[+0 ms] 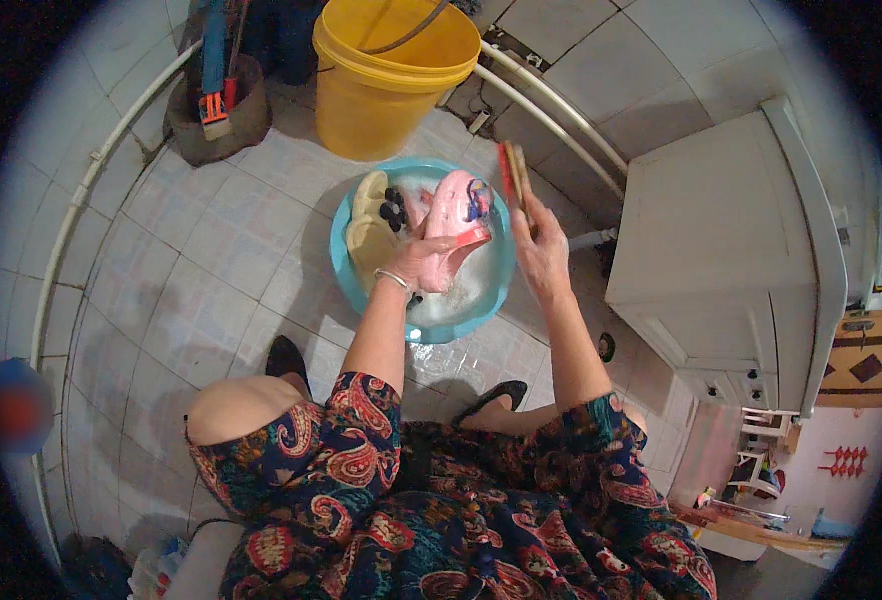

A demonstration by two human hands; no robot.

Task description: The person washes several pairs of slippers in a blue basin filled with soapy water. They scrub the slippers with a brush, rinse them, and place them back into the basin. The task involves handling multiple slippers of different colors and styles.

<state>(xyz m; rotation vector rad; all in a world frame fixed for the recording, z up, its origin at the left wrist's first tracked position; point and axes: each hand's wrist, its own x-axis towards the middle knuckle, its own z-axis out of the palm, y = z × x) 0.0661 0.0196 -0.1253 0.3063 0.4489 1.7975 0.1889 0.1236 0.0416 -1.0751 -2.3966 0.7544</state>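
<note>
My left hand [413, 264] grips a pink clog-style shoe [450, 202] with a red strap, above a round turquoise basin [343, 262]. A scrubbing brush [517, 176] is in my right hand [544, 247], held upright beside the basin's right rim, apart from the shoe. White suds [474, 289] cover the water. Cream-coloured footwear [369, 244] with dark decorations lies at the basin's left side, and another pink piece [416, 206] shows partly behind the held shoe.
A yellow bucket [381, 97] stands just beyond the basin. Farther left is a dark container [219, 105] with long-handled tools in it. Pale pipes [561, 124] run along the wall. A white cabinet [711, 225] stands at the right, on the tiled floor.
</note>
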